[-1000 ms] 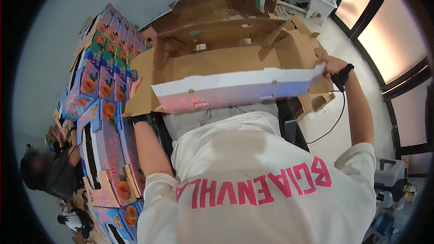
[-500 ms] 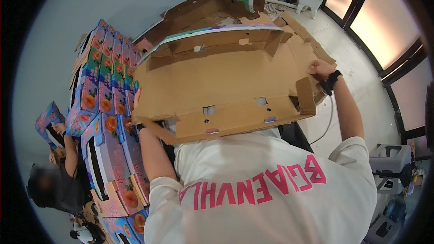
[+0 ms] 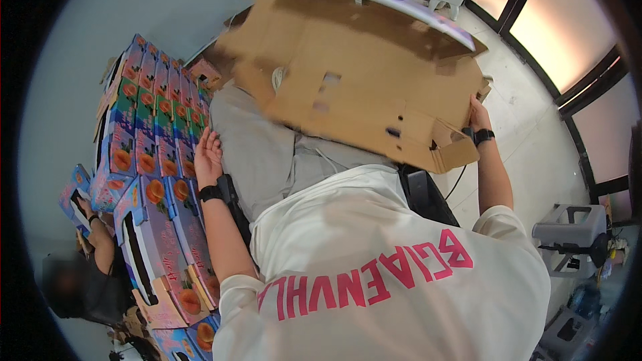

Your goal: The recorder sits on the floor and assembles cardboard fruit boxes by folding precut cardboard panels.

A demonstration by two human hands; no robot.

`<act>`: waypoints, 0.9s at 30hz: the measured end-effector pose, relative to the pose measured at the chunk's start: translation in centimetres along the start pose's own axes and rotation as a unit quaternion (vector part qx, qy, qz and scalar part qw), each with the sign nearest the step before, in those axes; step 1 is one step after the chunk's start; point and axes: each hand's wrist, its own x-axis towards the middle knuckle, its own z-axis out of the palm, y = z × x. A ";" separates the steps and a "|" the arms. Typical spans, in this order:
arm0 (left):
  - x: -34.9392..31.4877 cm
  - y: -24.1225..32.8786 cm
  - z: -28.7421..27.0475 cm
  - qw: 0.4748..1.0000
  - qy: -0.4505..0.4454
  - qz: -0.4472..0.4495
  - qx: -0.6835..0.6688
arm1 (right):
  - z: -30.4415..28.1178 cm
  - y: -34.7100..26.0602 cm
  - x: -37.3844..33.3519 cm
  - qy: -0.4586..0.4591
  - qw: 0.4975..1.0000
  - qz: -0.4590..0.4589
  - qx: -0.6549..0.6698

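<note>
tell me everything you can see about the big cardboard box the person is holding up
The cardboard box is large, brown corrugated board, showing its plain inner side, with small rectangular cut-outs and folded flaps. A white and coloured printed outer face shows along its top edge. It is tilted in the air, blurred by motion, above a grey cloth-covered surface. The right hand grips its lower right corner by a flap. The left hand is open and apart from it, near the stacked printed cartons.

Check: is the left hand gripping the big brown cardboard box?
No: the left hand is open and apart from the big brown cardboard box, which only the right hand holds at its edge.
</note>
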 end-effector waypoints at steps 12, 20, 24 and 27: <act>-0.8 -0.4 1.6 0.994 0.062 0.051 0.070 | -10.5 14.4 -1.7 0.449 0.852 0.014 -0.270; -0.6 -0.6 1.4 0.993 0.071 0.059 0.076 | 0.2 10.8 -2.5 0.434 0.809 -0.156 -0.364; -0.9 -0.8 1.6 0.992 0.071 0.072 0.076 | -0.8 10.7 -0.9 0.443 0.857 -0.187 -0.184; -1.0 -0.8 1.7 0.992 0.076 0.071 0.074 | -2.3 12.5 1.2 0.443 0.881 -0.066 -0.149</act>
